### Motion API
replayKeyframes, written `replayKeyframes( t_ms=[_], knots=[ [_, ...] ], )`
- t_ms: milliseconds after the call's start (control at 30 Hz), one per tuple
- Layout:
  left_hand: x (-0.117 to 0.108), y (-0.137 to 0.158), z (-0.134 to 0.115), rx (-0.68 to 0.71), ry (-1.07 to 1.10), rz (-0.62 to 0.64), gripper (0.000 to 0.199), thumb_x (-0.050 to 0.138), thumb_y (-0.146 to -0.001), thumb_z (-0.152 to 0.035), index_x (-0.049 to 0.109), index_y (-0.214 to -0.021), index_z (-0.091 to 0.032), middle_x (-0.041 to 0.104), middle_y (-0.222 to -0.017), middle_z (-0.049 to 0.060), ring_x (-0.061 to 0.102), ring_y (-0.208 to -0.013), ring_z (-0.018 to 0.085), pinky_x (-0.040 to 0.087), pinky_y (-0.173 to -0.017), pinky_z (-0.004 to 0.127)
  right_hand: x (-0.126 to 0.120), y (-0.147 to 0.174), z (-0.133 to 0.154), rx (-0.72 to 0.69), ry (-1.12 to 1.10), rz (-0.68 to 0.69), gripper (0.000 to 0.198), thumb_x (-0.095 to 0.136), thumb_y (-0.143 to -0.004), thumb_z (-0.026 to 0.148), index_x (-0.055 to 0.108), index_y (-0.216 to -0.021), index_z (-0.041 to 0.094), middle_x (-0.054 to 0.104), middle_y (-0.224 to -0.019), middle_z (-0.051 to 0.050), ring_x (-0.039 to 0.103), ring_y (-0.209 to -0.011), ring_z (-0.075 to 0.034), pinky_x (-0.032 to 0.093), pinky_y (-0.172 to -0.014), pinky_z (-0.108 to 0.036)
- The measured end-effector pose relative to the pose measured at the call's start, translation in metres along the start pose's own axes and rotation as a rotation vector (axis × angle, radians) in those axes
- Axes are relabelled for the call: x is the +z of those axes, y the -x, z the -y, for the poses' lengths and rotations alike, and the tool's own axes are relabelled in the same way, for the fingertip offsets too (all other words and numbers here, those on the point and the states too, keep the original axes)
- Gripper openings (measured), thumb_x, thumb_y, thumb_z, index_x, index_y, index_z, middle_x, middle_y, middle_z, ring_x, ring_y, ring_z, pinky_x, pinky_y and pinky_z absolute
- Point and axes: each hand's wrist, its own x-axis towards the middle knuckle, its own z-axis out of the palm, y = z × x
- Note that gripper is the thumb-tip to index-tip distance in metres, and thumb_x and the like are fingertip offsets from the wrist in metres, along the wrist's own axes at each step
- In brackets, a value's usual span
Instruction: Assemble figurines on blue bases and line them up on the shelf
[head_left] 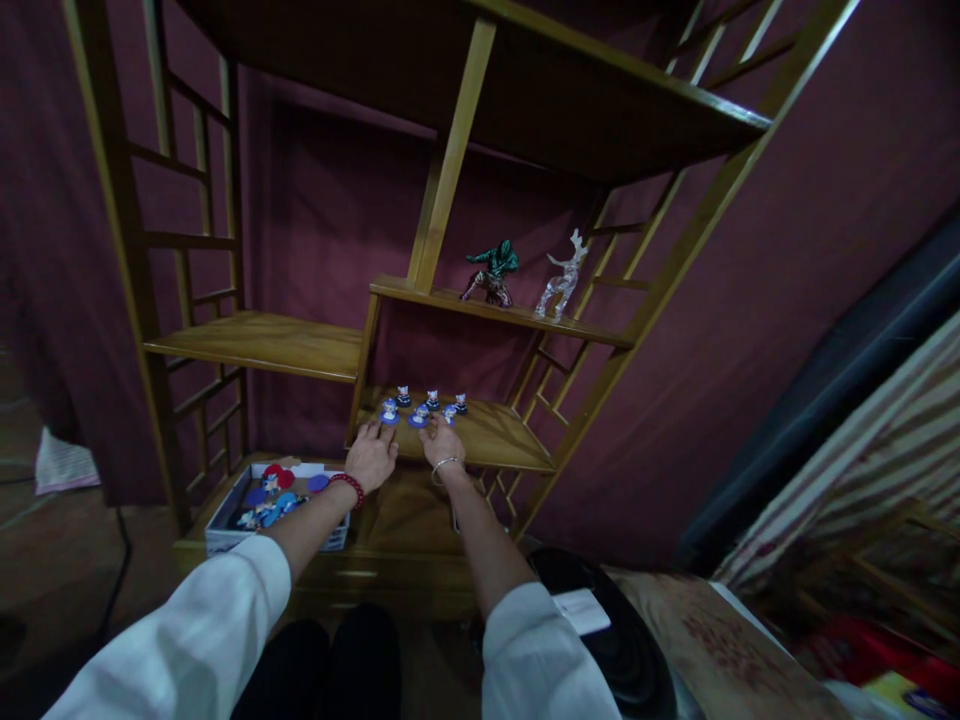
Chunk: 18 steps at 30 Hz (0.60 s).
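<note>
Two rows of small figurines stand on the low shelf (495,430). At the front are a left blue-and-white figurine (389,411), a middle one (418,416) and a right one (450,411), all on blue bases. Behind them, three figurines with dark bases include a left one (403,396) and a right one (460,403). My left hand (372,456) reaches to the shelf edge, fingers apart, just below the front left figurine. My right hand (441,442) has its fingers stretched between the front middle and right figurines; whether they touch either is unclear.
A light box (217,540) with blue and red figurine pieces sits at lower left. On the shelf above stand a dark green crouching figure (495,270) and a clear deer figure (564,278). An upright post (454,150) divides the wooden rack. A black round object (630,640) is lower right.
</note>
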Motion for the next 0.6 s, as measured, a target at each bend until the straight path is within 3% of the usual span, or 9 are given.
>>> replayKeyframes(
  t_ms=[300, 600],
  knots=[
    [0.0038, -0.0066, -0.0025, -0.058, -0.066, -0.019, 0.037, 0.039, -0.079, -0.03, 0.057, -0.105, -0.01, 0.055, -0.108, 0.016, 0.045, -0.104, 0.025, 0.032, -0.091, 0.038, -0.0026, -0.0007, 0.0062, -0.021, 0.152, 0.016, 0.044, 0.045, -0.077, 0.044, 0.041, -0.117, 0.029, 0.058, -0.109, -0.003, 0.056, -0.096, -0.019, 0.041, -0.078, -0.029],
    [-0.0054, -0.0102, -0.0051, -0.08, -0.094, 0.045, 0.032, 0.041, -0.078, -0.026, 0.059, -0.097, -0.008, 0.056, -0.102, 0.015, 0.047, -0.098, 0.024, 0.034, -0.09, 0.035, -0.0052, -0.0021, 0.0042, -0.048, 0.109, 0.045, 0.049, 0.046, -0.074, 0.049, 0.039, -0.118, 0.029, 0.058, -0.11, -0.002, 0.055, -0.097, -0.02, 0.041, -0.079, -0.03]
  ],
)
